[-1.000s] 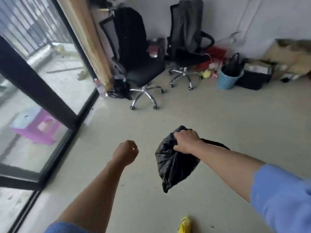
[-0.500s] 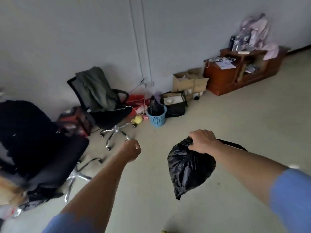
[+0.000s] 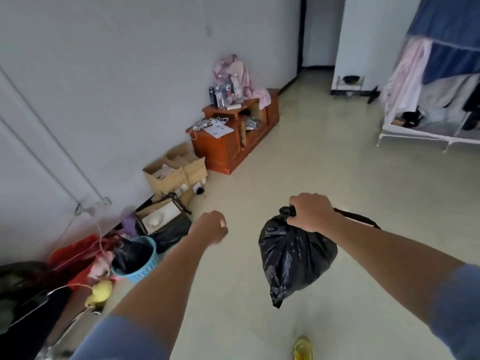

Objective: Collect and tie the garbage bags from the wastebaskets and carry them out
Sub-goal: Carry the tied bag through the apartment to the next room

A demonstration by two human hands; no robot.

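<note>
A tied black garbage bag (image 3: pixel 293 258) hangs in the air at centre right. My right hand (image 3: pixel 310 211) grips its knotted top from above. My left hand (image 3: pixel 209 227) is held out in front at centre, fingers curled into a fist with nothing in it. At lower left, by the wall, a light blue wastebasket (image 3: pixel 145 266) stands on the floor with a black bag (image 3: pixel 130 255) lining it.
Along the left wall: open cardboard boxes (image 3: pixel 176 172), an orange wooden cabinet (image 3: pixel 233 141) with bottles and cloth on top, red bags (image 3: pixel 75 258), a black chair (image 3: pixel 26 307). A clothes rack (image 3: pixel 439 100) stands at right. A doorway (image 3: pixel 317 53) is far ahead. Pale bare floor (image 3: pixel 298 157) lies between.
The view has swung right from the windows and chairs to the cabinet, rack and doorway. The bag stays hanging from my right hand; my left fist stays held out.
</note>
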